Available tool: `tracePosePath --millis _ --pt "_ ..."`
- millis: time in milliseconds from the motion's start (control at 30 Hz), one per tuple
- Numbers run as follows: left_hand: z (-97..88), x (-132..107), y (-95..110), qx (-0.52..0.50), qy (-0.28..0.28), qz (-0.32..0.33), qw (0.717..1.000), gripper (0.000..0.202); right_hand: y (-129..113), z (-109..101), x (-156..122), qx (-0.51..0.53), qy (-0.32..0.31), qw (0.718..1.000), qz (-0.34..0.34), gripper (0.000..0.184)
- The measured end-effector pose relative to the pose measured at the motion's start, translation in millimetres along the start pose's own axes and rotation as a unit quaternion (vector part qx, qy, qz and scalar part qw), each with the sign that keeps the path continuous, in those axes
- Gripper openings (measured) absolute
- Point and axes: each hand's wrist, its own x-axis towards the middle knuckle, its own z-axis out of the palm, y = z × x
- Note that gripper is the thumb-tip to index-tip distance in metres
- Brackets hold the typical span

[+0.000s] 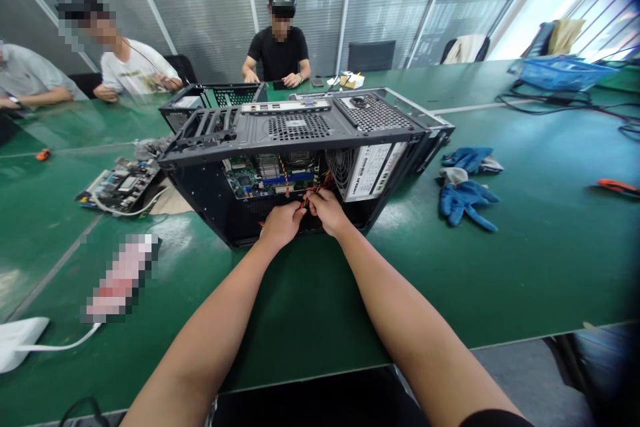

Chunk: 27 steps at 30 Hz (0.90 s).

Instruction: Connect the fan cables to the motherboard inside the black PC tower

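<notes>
A black computer case (295,130) lies on its side on the green table (525,247), its open side facing me. Inside I see a green motherboard (260,180) and a grey power supply (370,170) at the right. Both my hands reach into the opening. My left hand (281,221) and my right hand (326,208) meet at a bundle of red, yellow and black wires (309,197), fingers pinched closed on it.
A loose circuit board (123,183) with a white cable lies left of the case. Blue work gloves (467,197) lie to the right, an orange tool (617,187) beyond them. Three people sit across the table. A white adapter (20,340) sits at the near left edge.
</notes>
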Motion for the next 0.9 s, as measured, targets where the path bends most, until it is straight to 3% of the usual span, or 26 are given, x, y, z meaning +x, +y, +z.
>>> tracePosePath --millis 900 --pt "0.6 0.3 -2.1 0.001 -0.008 0.018 1.000 0.030 -0.8 0.7 0.9 -0.001 0.015 1.000 0.024 0.022"
